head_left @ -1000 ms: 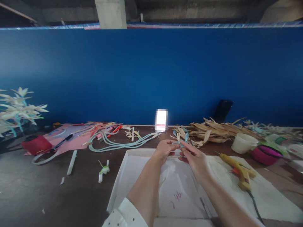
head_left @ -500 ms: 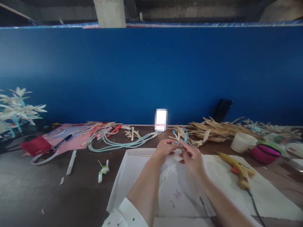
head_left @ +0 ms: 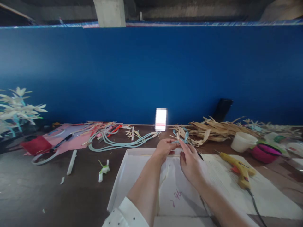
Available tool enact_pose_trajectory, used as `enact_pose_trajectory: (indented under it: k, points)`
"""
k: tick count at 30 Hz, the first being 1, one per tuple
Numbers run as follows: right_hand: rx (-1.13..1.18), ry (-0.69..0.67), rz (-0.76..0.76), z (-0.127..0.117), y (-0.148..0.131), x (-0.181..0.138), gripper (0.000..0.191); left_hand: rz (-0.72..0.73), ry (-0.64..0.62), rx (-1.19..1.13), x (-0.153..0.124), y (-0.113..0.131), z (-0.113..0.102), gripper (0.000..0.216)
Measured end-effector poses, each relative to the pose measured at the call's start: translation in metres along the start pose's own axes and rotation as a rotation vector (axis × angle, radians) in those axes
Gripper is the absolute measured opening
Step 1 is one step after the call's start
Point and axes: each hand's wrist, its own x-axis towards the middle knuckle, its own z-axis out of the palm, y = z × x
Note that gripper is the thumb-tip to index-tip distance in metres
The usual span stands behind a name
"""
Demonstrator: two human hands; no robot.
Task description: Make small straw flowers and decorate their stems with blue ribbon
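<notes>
Over the upper edge of a shallow white box (head_left: 137,176), my left hand (head_left: 164,149) pinches a small pale husk flower (head_left: 178,134) with a strip of light blue ribbon or tape at its base. My right hand (head_left: 193,164) is close beside it, its index finger stretched up against the flower. The other fingers of that hand are curled. A dark loop (head_left: 200,156) shows at its outer side, like the handle of a tool; most of it is hidden. A loop of light blue ribbon (head_left: 186,135) lies just behind the fingers.
On the right are a yellow glue gun (head_left: 239,170) with a cord, a white cup (head_left: 243,142), a magenta bowl (head_left: 265,153) and dried husks (head_left: 217,130). Left lie light blue cords (head_left: 123,145), pink sheets (head_left: 66,146) and a red container (head_left: 35,145). A bright phone screen (head_left: 161,119) stands behind.
My right hand has shifted slightly, its index finger now straighter and its other fingers drawn away from the flower. The dark loop has appeared beside it. My left hand stays in place.
</notes>
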Motion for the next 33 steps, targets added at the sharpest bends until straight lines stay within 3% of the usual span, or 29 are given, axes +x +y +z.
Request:
enact_pose_trajectory:
  k: [8, 12, 18, 20, 25, 33]
  points:
    - [0.317, 0.030, 0.176, 0.005, 0.002, 0.000, 0.071, -0.015, 0.014, -0.027, 0.003, -0.002, -0.001, 0.034]
    - [0.701, -0.028, 0.425, 0.001, 0.000, 0.006, 0.075, -0.022, 0.011, -0.031, 0.003, -0.002, -0.001, 0.034]
    - [1.128, -0.148, 0.743, -0.011, -0.001, 0.017, 0.038, -0.006, 0.017, -0.029, 0.001, -0.001, -0.001, 0.034]
    - [1.226, -0.152, 0.803, -0.012, 0.000, 0.018, 0.036, -0.002, 0.006, -0.026, 0.001, -0.002, -0.001, 0.033]
    - [1.212, -0.113, 0.756, -0.009, 0.004, 0.016, 0.048, -0.002, 0.006, -0.015, 0.002, -0.003, 0.000, 0.033]
    - [1.054, -0.053, 0.671, -0.011, -0.004, 0.017, 0.041, -0.008, -0.006, -0.003, 0.002, -0.003, 0.000, 0.039]
